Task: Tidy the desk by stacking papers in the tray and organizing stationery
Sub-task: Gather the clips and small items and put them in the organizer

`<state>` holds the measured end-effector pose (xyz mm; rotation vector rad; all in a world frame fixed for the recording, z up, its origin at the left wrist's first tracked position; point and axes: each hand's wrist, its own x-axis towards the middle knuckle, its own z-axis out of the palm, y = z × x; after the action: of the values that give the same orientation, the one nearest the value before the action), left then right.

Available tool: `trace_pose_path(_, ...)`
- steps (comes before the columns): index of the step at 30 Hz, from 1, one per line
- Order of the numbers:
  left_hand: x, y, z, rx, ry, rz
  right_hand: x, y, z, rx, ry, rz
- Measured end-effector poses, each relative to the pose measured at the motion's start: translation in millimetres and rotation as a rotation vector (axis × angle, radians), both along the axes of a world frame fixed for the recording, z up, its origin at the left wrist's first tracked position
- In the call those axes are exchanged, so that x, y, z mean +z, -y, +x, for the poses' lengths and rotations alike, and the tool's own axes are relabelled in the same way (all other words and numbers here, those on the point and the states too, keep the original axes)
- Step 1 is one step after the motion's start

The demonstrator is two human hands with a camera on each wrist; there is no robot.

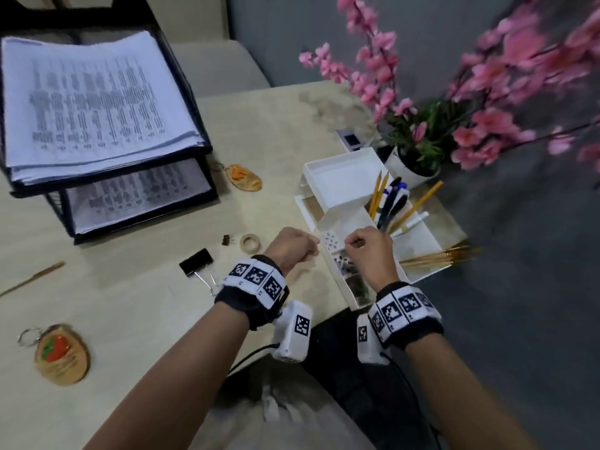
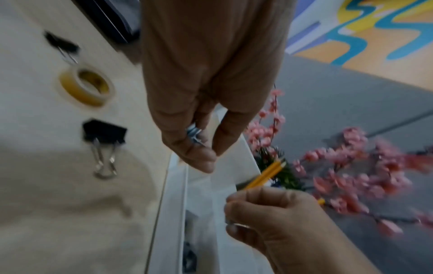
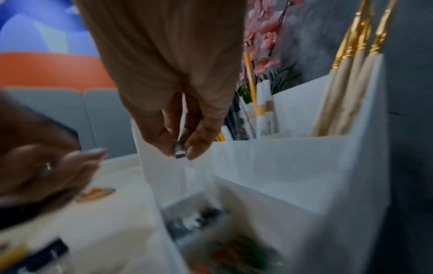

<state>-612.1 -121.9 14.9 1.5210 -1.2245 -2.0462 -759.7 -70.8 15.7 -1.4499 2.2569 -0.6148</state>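
Both hands hover at the near left corner of the white desk organizer [image 1: 418,241]. My left hand [image 1: 308,250] is curled and, in the left wrist view, this left hand [image 2: 206,148] holds a few small silvery metal pieces [image 2: 194,134] between its fingers. My right hand [image 1: 352,245] is above the organizer's small compartments. In the right wrist view that right hand [image 3: 179,154] pinches one small silvery metal piece [image 3: 178,150] between thumb and finger. A black two-tier paper tray [image 1: 139,203] with stacked printed papers [image 1: 94,102] stands at the back left.
On the desk lie a large black binder clip [image 1: 196,263], a small binder clip [image 1: 228,240], a tape roll [image 1: 250,242], a thin stick [image 1: 32,277] and two wooden keychains [image 1: 61,354] [image 1: 245,177]. The organizer holds pens and pencils [image 1: 389,199] and brushes [image 1: 438,254]. A flower pot [image 1: 409,170] stands behind.
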Motion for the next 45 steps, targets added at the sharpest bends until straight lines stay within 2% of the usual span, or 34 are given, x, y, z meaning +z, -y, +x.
trace_pose_path(5,-15,3,-58,-0.048,0.068,-0.03,-21,-12,-21,0.09,-0.103,0.092)
trace_pose_path(9,-10,-3,-82,-0.176,0.082,-0.053,-24,-16,-26,0.09,-0.057,0.069)
trace_pose_path(14,-5,-8,-83,-0.198,0.081,-0.042,-24,-16,-29,0.04,0.032,0.016)
trace_pose_path(18,-2,-2,-56,-0.091,0.077,-0.044,-17,-11,-10,-0.055,0.052,-0.076)
trace_pose_path(21,-4,4,-18,0.099,0.011,-0.001,-16,3,26,0.005,0.107,-0.118)
trace_pose_path(24,-11,12,27,0.324,0.019,0.059,-28,17,64,0.155,0.144,0.024)
trace_pose_path(27,-17,11,64,0.411,0.004,0.095,-48,25,85,0.283,0.039,0.222)
trace_pose_path(30,-24,9,96,0.521,0.001,0.12,-55,29,94,0.343,-0.026,0.269)
trace_pose_path(34,-34,9,110,0.494,-0.012,0.164,-50,28,103,0.331,0.018,0.222)
trace_pose_path(38,-36,6,111,0.393,-0.033,0.196,-29,26,129,0.347,0.259,0.112)
trace_pose_path(42,-35,4,121,0.413,-0.09,0.226,-9,30,152,0.454,0.356,0.148)
trace_pose_path(45,-34,4,134,0.409,-0.093,0.225,-3,34,159,0.455,0.42,0.132)
